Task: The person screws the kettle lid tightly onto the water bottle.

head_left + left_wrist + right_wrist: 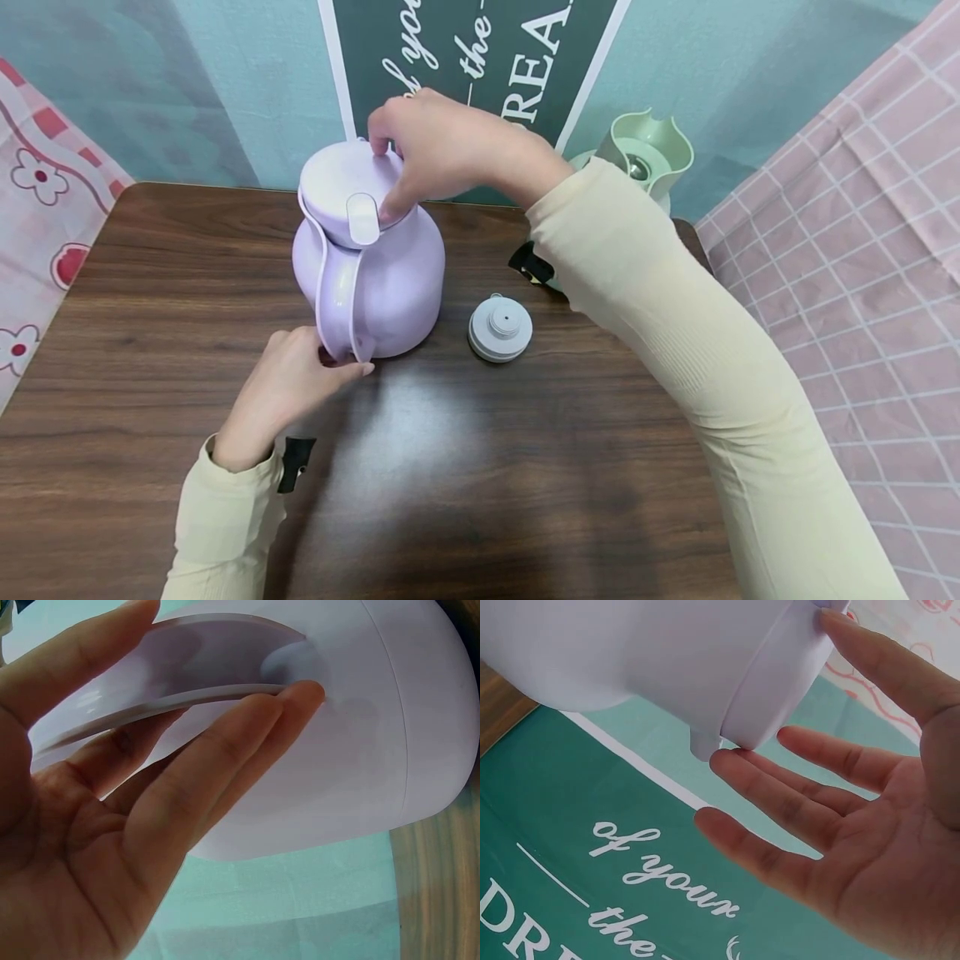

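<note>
A lilac thermos jug (401, 283) stands on the table, its handle (335, 304) toward the person. At the lower end of that handle is my left hand (288, 383), thumb on one side and fingers on the other; the left wrist view shows some fingers passing behind the handle's edge. On top sits a lilac lid (337, 179) with a pale push button (363, 218). My right hand (457, 146) reaches over from the right and holds the lid between thumb, beside the button, and fingertips at the far rim. The right wrist view shows the fingertips (724, 761) by a small spout.
A round grey stopper-like piece (500, 329) lies right of the jug. Behind the right forearm stands a pale green container (652, 146) with a scalloped rim, partly hidden. A lettered green banner (465, 58) hangs at the table's back edge.
</note>
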Motion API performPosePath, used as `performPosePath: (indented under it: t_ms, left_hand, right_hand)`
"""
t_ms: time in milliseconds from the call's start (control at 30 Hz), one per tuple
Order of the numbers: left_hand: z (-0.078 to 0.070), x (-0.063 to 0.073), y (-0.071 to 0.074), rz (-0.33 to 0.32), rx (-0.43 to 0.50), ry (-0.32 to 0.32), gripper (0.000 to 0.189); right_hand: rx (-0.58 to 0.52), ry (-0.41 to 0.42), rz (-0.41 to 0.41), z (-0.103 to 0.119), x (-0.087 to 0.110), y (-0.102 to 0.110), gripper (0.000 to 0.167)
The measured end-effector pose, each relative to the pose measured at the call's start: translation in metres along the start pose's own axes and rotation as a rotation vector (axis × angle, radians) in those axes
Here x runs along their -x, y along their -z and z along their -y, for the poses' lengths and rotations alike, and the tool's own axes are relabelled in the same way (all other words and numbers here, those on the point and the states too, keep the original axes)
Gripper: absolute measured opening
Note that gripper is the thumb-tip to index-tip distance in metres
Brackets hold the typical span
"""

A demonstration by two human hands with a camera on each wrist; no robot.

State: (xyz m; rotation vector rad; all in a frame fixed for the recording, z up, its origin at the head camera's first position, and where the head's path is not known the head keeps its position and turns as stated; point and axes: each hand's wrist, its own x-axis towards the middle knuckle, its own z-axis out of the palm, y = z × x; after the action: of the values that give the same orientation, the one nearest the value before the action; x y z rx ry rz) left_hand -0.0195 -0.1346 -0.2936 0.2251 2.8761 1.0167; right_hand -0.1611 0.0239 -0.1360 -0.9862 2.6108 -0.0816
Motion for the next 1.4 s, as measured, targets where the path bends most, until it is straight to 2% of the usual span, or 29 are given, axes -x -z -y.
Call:
performPosePath:
  t_ms: [333,467,1000,1267,1400]
  left_hand:
    - [-0.0008,0.0000,0.0003,0.003,-0.006,0.012,0.028]
    - [-0.0009,0.0003,0.0006,0.009,-0.003,0.015,0.029]
    - [-0.0024,0.0008,0.0000,-0.003,-0.004,0.000,0.026]
    - [-0.0016,0.0000,0.0013,0.009,0.008,0.013,0.025]
    - [-0.0002,-0.0008,0.0014,0.010,0.015,0.006,0.027]
  right_hand:
    - [-0.008,0.040,0.086,-0.0068,-0.0003,0.0021,0.072]
    - [-0.009,0.064,0.101,-0.0077,-0.0011,0.0028,0.073]
    - [0.012,0.087,-0.004,0.0000,0.0000,-0.0024,0.056]
    - [0.045,0.071,0.008,0.0007,-0.0023,-0.0021,0.061]
    - [0.025,0.082,0.048,-0.0012,-0.0028,0.0001,0.070]
